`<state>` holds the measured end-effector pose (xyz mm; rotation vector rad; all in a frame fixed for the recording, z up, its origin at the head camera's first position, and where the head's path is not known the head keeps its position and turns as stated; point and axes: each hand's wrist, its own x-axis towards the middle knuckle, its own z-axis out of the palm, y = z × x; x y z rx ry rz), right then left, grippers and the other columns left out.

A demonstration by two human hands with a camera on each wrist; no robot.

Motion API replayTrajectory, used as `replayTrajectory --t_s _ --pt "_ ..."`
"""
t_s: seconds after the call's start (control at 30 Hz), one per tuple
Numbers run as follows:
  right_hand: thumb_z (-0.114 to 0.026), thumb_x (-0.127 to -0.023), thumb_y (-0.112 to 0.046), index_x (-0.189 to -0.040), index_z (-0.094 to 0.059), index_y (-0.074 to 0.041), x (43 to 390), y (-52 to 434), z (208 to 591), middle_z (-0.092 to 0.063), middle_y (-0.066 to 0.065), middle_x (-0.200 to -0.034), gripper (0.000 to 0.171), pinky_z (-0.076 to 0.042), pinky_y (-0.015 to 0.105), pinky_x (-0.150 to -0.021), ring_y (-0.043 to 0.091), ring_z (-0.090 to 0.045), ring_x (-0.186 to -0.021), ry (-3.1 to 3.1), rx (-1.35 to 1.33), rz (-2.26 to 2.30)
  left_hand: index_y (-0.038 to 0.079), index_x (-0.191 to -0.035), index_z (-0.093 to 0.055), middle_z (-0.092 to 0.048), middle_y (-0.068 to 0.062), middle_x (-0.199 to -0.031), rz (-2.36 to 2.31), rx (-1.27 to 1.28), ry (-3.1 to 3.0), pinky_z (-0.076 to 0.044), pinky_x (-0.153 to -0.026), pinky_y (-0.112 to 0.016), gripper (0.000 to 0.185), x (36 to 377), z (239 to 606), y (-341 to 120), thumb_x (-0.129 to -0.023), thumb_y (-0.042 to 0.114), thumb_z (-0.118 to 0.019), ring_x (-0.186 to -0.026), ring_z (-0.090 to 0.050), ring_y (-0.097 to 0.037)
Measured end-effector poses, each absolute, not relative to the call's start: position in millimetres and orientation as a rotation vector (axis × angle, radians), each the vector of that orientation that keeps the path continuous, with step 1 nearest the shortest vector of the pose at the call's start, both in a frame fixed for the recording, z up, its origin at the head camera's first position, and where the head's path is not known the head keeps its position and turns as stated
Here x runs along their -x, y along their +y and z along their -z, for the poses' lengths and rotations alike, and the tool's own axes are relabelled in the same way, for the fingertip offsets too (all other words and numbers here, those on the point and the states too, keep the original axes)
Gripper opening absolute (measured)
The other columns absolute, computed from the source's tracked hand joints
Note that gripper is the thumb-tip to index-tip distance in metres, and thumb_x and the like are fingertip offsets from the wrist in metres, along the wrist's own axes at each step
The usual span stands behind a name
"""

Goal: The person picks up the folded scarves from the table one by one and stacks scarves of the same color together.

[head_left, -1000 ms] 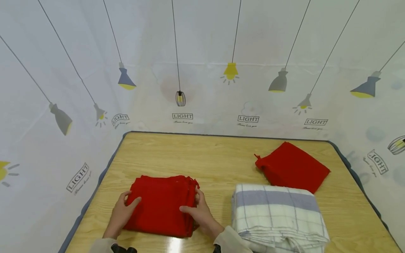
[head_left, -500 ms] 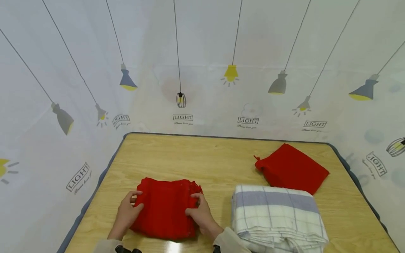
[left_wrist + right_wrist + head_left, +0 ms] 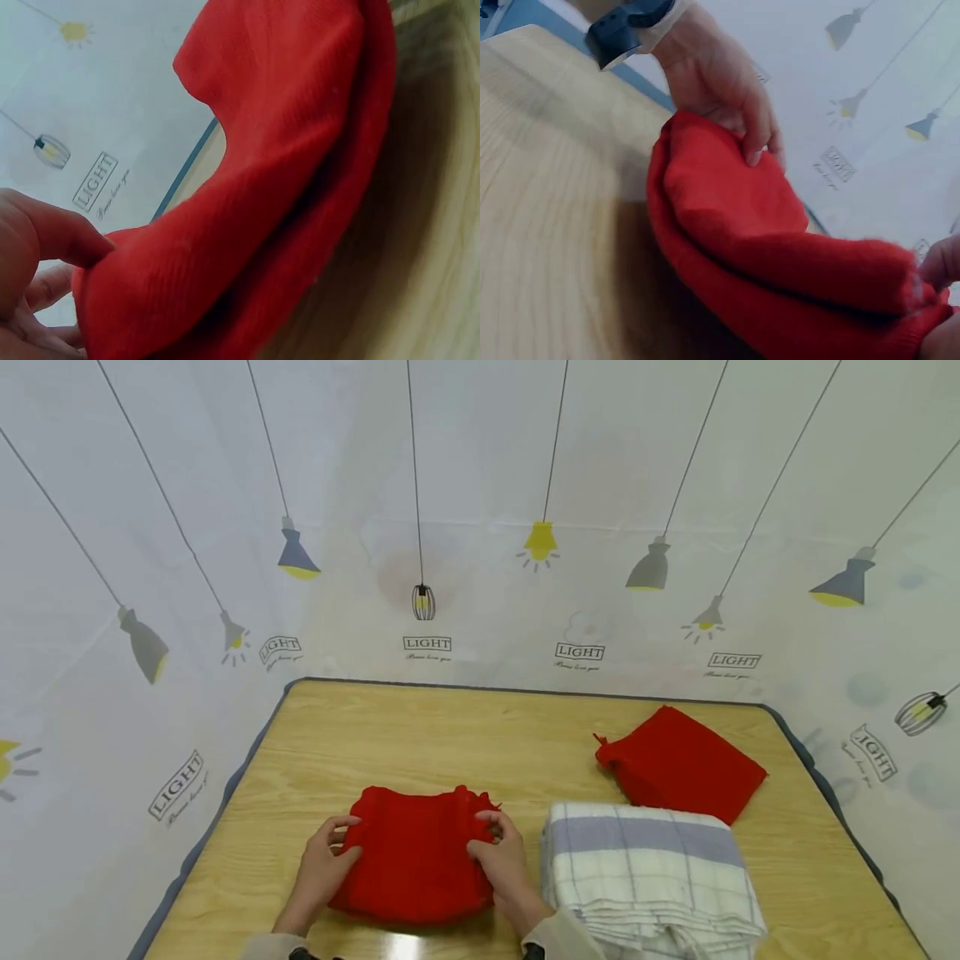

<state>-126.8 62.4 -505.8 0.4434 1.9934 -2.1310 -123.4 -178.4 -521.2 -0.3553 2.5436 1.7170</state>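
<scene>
Red cloth drawstring bags (image 3: 416, 860), layered in a small stack, sag between my two hands in the head view. My left hand (image 3: 320, 870) pinches their left edge, thumb on top and fingers behind. At the right edge, by the gathered drawstring end, my right hand (image 3: 506, 862) grips the stack the same way. Two thick folds of red fabric (image 3: 247, 195) show in the left wrist view, raised over the table with a shadow beneath. From the right wrist view, the sides of the fabric (image 3: 720, 202) curl upward and the middle hangs lower.
A folded white towel (image 3: 645, 877) with blue-purple stripes lies close to the right forearm. Behind it, another red drawstring bag (image 3: 682, 764) lies flat at an angle. The wooden table (image 3: 450, 735) meets a printed backdrop (image 3: 480, 568) along its back and sides.
Both hands have shifted right with the red bags. The stack, flat a second ago, now has its sides drawn up and its middle sagging. Towel and far bag stay put.
</scene>
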Motion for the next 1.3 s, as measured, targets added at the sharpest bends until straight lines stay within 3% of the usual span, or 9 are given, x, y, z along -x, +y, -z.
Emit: replayTrajectory --t_s 0.27,0.5,0.67,1.0,1.3 --pt "-0.049 -0.067 0.012 -0.11 -0.056 -0.001 128.2 83.4 506.5 -0.043 0.004 -0.092 0.046 -0.034 0.027 -0.061 0.019 -0.037 -0.081 2.1 -0.544 2.151 0.0 -0.116 -0.056 -0.061 -0.02 -0.102 -1.741 0.305 2.503 -0.048 -0.07 -0.032 0.038 121.4 525.7 -157.2 -0.079 -0.005 -0.06 -0.084 -0.058 -0.023" --pt "-0.047 -0.072 0.013 -0.114 -0.048 0.003 123.7 84.2 523.9 -0.045 0.024 -0.122 0.044 -0.04 0.038 -0.082 0.035 -0.045 -0.105 2.198 -0.593 2.027 -0.001 -0.115 -0.052 -0.058 -0.019 -0.095 -1.607 0.315 2.51 -0.049 -0.064 -0.033 0.04 118.8 534.9 -162.9 -0.076 -0.006 -0.058 -0.082 -0.059 -0.023" --pt "-0.047 -0.073 0.011 -0.122 -0.042 0.007 121.1 84.8 526.8 -0.042 0.029 -0.127 0.049 -0.039 0.05 -0.091 0.041 -0.046 -0.111 2.259 -0.588 1.941 -0.001 -0.116 -0.051 -0.059 -0.021 -0.099 -1.606 0.312 2.482 -0.05 -0.066 -0.034 0.04 119.9 538.2 -163.1 -0.077 -0.006 -0.057 -0.085 -0.06 -0.024" --pt "-0.052 -0.086 -0.011 -0.133 -0.039 0.005 118.9 86.2 515.1 -0.041 0.029 -0.133 0.051 -0.035 0.054 -0.097 0.042 -0.043 -0.117 2.192 -0.511 1.839 -0.002 -0.114 -0.056 -0.058 -0.021 -0.096 -1.552 0.324 2.571 -0.047 -0.065 -0.031 0.039 122.0 534.5 -162.0 -0.075 -0.007 -0.057 -0.083 -0.058 -0.025" --pt "-0.056 -0.077 -0.007 -0.132 -0.041 0.006 112.6 91.3 492.7 -0.033 0.03 -0.139 0.058 -0.032 0.057 -0.099 0.043 -0.037 -0.121 2.304 -0.311 1.725 -0.002 -0.108 -0.063 -0.057 -0.022 -0.106 -1.489 0.323 2.698 -0.049 -0.072 -0.034 0.03 122.8 521.8 -160.3 -0.079 -0.001 -0.056 -0.091 -0.058 -0.029"
